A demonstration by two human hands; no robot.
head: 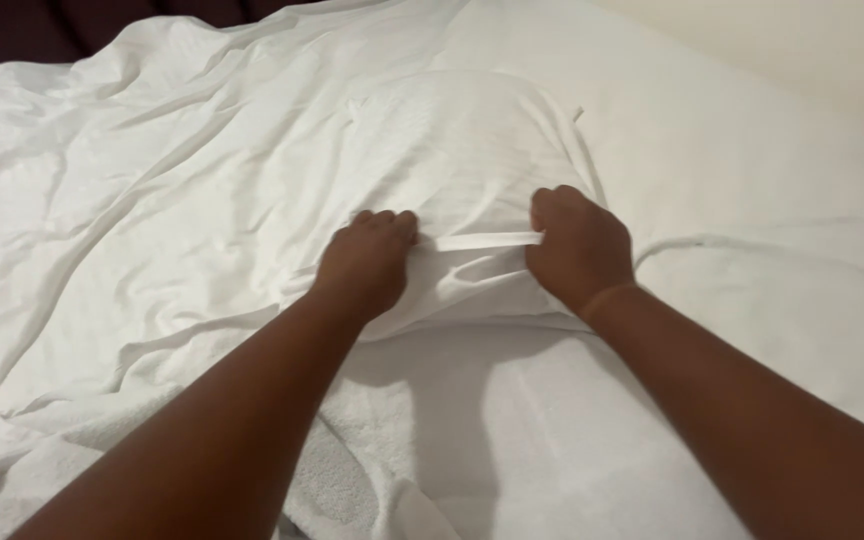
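Head view, two hands, left hand (367, 262) and right hand (577, 245), fingers gripping one white pillowcase (462, 170) hem

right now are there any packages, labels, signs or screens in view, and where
None to be seen: no package, sign or screen, and no readable label.
White strip: taut between left hand and right hand, on the white pillowcase; flat, narrow, plain white, possibly only a hem.

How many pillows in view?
1: the white fabric-cased pillow at centre, its near open edge gripped by the left hand and right hand. More may lie hidden under the rumpled white sheet.
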